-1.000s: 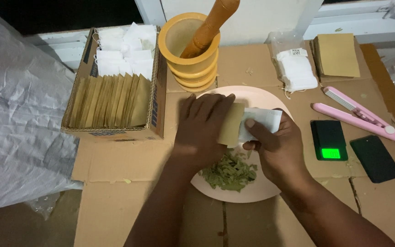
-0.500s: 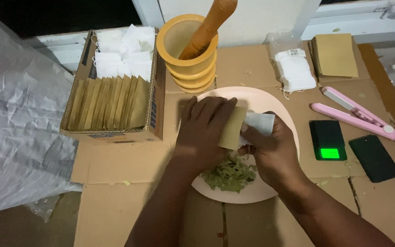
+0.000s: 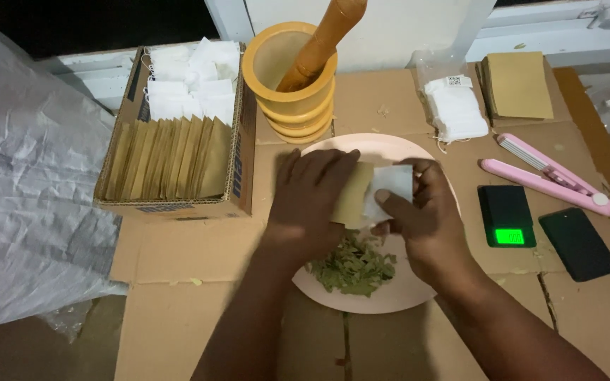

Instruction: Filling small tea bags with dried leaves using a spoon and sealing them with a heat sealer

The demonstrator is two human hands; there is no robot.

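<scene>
Over the round pink plate of dried green leaves, my left hand grips a flat brown paper envelope; my right hand pinches a small white mesh sachet against it.

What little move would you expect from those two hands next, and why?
Probably the right hand pushes the white pouch further into the brown envelope that the left hand steadies. The pouch is pinched at the envelope's edge and most of it seems to be outside, over the pink plate of dried green leaves.
</scene>
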